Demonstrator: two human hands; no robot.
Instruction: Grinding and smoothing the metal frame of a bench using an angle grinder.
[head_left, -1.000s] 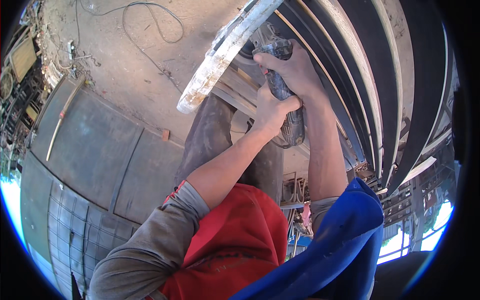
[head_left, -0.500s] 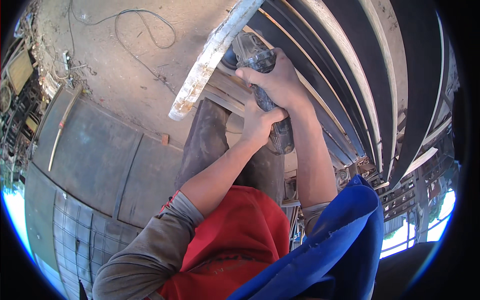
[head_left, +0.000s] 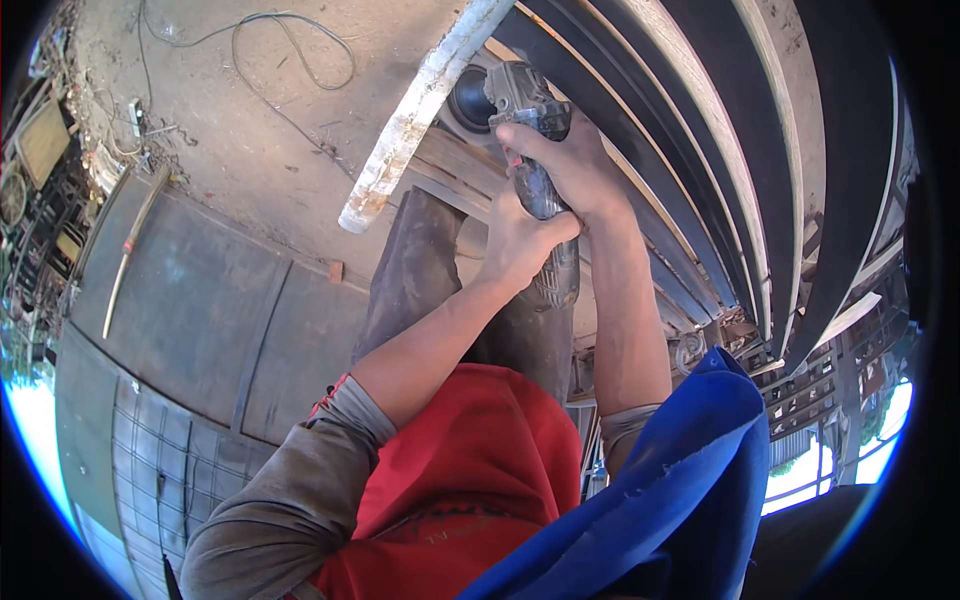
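Note:
Both hands hold a dark, worn angle grinder (head_left: 552, 275), its head pointing away from me. My right hand (head_left: 578, 170) is wrapped round the body just behind the grey gear head, thumb laid across the top. Lower down, my left hand (head_left: 520, 235) is closed round the rear grip. The round dark disc (head_left: 470, 98) shows on the left of the head, beside a pale, rust-spotted bar (head_left: 412, 128) that slants across the view. A gap seems to lie between disc and bar, though I cannot tell their exact distance.
Long dark panels with pale edges (head_left: 690, 60) stand in rows at the right. Loose black cable (head_left: 290, 20) lies on the dirt ground at the far left. A thin stick (head_left: 125, 260) rests on grey metal sheeting (head_left: 190, 290). Blue cloth (head_left: 640, 500) hangs over my right side.
The grinder and my right hand have shifted slightly right, away from the pale bar. More of the disc now shows. Both hands keep their hold.

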